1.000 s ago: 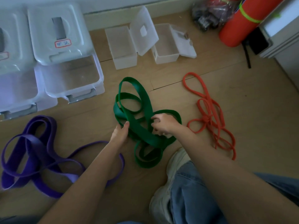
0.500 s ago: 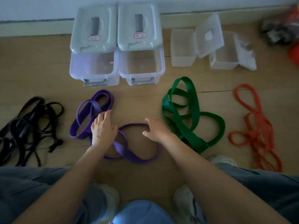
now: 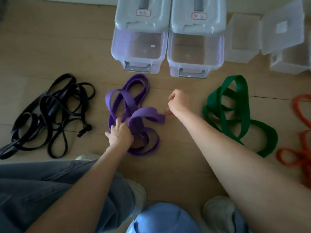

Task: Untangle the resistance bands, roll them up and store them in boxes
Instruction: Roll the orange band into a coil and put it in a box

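Two hands are working the purple band (image 3: 134,115): your left hand (image 3: 120,134) is pinning it down, your right hand (image 3: 178,102) (fingers curled) seemingly pulling a loop free.

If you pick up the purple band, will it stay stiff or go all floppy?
Probably floppy: the purple band lies in loose, twisted loops on the floor. It looks wide and flat, so it likely won't roll away. Where the left hand touches it, the loops cross, so lifting may drag the whole tangle.
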`<action>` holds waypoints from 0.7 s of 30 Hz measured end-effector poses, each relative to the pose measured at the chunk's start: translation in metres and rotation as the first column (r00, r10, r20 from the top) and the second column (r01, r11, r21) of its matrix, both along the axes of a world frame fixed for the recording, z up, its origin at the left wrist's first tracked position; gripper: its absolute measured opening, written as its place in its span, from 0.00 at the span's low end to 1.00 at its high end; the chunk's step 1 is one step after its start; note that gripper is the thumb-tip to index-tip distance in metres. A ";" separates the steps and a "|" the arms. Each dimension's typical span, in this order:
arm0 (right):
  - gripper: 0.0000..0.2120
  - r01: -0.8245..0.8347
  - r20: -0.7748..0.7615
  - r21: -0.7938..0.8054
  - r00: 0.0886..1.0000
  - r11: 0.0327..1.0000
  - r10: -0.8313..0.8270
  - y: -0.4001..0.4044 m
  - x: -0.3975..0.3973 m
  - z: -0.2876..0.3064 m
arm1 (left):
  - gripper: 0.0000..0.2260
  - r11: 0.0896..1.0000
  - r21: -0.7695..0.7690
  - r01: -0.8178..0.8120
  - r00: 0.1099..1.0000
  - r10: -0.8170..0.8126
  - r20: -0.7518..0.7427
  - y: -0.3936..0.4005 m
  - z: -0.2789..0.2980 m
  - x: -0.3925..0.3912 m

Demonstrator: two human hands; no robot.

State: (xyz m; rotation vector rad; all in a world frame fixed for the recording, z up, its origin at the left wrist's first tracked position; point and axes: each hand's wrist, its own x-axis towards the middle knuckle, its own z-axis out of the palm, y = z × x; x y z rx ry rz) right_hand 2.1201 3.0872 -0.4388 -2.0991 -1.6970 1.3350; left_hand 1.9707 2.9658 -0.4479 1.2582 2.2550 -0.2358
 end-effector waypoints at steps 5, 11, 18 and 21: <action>0.11 -0.202 0.030 0.028 0.979 0.979 0.201 0.016 -0.012 -0.008 | 0.15 0.965 0.007 0.260 0.943 -0.256 0.213 -0.019 0.005 0.010; 0.20 -0.430 -0.095 0.007 0.898 0.903 0.429 -0.030 0.027 -0.020 | 0.19 0.879 0.392 0.272 0.928 -0.347 0.135 -0.013 0.027 0.003; 0.32 0.073 0.120 0.051 0.990 0.996 -0.079 -0.046 0.041 -0.021 | 0.22 0.869 0.495 0.020 0.997 0.022 -0.080 -0.010 0.037 -0.007; 0.37 -0.003 0.056 -0.174 0.998 0.985 0.013 -0.060 0.034 -0.033 | 0.29 0.896 0.313 -0.315 0.949 0.294 0.115 0.016 0.016 -0.025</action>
